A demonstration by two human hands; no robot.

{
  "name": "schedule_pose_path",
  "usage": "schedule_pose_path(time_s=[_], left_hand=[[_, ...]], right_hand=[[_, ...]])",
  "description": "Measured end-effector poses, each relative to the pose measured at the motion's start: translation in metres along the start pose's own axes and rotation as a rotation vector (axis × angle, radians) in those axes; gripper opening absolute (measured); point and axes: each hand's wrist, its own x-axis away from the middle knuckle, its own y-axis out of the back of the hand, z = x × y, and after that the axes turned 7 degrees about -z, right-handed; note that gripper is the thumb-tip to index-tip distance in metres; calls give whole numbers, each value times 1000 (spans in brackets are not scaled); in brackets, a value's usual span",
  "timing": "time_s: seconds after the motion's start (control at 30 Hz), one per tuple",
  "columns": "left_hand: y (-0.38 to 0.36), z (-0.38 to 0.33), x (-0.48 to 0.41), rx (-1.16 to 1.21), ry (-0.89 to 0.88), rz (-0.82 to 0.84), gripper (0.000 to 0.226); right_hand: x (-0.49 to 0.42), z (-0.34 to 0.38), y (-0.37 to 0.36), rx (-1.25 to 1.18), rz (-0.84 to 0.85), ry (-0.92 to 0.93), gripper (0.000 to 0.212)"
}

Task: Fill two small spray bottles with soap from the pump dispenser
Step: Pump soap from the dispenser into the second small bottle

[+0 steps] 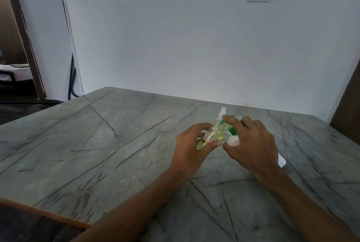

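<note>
The left hand (191,144) grips a small clear plastic bottle (209,136), part-filled with pale yellow liquid. The thumb and fingers curl round the bottle, which is tilted with its open neck pointing toward the right hand (253,144). That hand wraps round a white pump dispenser (232,141) with its forefinger lying over the green pump head. The green spout (221,123) reaches to the bottle's neck just beyond the left fingertips. A second small spray bottle (222,114), white-capped and holding yellow liquid, stands just beyond both hands on the grey veined stone table (116,144).
</note>
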Motion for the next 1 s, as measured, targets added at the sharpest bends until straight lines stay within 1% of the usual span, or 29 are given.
schedule_pose_path(time_s=[0.2, 0.37, 0.5, 0.67, 0.87, 1.0], left_hand=[[0, -2, 0, 9, -4, 0, 44], [3, 0, -2, 15, 0, -42, 42], [3, -1, -4, 16, -10, -64, 42], [3, -1, -5, 8, 4, -64, 42], [2, 0, -4, -9, 0, -48, 43], [1, -3, -2, 0, -4, -28, 43]], right_hand=[[0, 1, 3, -7, -36, -1, 79], [0, 5, 6, 14, -7, -15, 88], [0, 5, 7, 52, -20, -9, 94], [0, 5, 6, 43, -28, -11, 90], [-1, 4, 2, 22, -8, -15, 93], [-1, 0, 1, -9, -4, -31, 88]])
